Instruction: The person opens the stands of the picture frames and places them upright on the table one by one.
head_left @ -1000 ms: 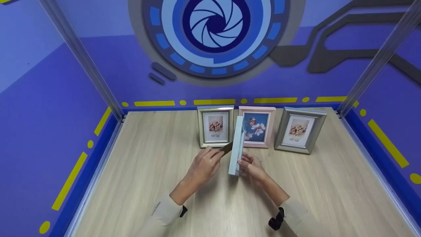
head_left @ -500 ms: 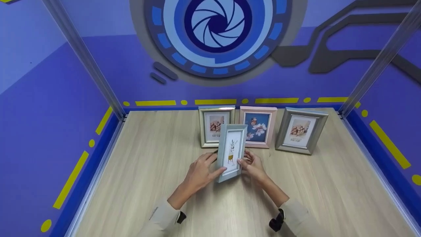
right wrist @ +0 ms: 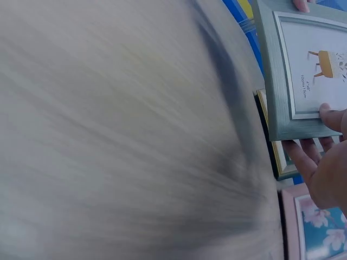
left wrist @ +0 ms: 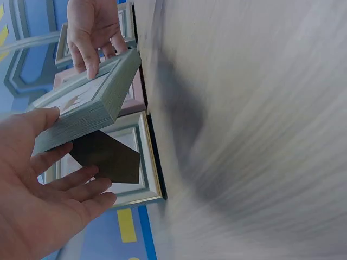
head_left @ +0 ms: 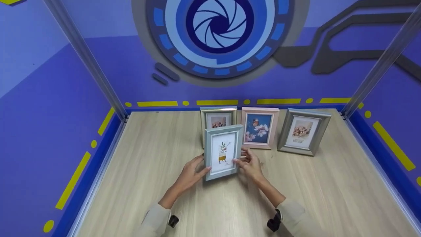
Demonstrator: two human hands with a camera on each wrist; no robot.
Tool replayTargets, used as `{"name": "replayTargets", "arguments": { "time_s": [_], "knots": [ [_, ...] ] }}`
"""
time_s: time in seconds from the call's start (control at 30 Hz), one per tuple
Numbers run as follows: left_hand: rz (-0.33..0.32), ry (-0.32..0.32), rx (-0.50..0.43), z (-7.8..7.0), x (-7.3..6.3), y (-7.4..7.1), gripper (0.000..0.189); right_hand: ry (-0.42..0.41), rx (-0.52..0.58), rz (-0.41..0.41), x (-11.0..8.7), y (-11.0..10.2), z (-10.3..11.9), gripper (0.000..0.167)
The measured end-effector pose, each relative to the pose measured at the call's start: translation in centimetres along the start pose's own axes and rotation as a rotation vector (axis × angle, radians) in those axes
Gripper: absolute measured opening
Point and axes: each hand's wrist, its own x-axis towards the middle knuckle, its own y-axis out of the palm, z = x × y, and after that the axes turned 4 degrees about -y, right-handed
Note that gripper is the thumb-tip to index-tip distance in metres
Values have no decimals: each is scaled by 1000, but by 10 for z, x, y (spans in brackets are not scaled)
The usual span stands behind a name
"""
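A pale blue-green photo frame [head_left: 223, 153] with a potted-plant picture is held off the table, its front turned towards me. My left hand [head_left: 188, 176] pinches its left edge, thumb at the front and fingers behind. On the opposite edge my right hand [head_left: 251, 165] grips low down, its thumb [right wrist: 332, 116] on the front border. From the back of the frame sticks out a dark stand flap [left wrist: 111, 157], close to my left fingers in the left wrist view. The held frame partly covers a gold photo frame [head_left: 202, 131] standing behind it.
A pink photo frame [head_left: 276, 128] with a blossom picture stands right of the gold one. Further right stands a grey-brown photo frame [head_left: 309, 153], turned at an angle. Blue walls [head_left: 98, 65] close off the back and sides of the wooden table [head_left: 158, 138].
The blue-green frame has turned from edge-on to nearly facing me and shifted left. My left hand has moved from the stand flap to the frame's left edge; my right hand keeps its grip.
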Motion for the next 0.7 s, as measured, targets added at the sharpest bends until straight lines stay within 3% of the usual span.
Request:
{"name": "replayTargets", "arguments": {
  "time_s": [0.13,0.27,0.6,0.7],
  "knots": [
    [14,-47,-77,8,-1,-5,53,-25,-36,1,3,9,-1,50],
    [-21,-90,-108,16,-3,-9,46,-55,-95,-3,6,18,-1,50],
    [-242,-131,-167,36,-9,-16,33,-214,-150,-6,16,50,-1,46],
    [-283,-157,-163,42,-10,-18,31,-228,-167,1,20,60,-3,46]
  ]
}}
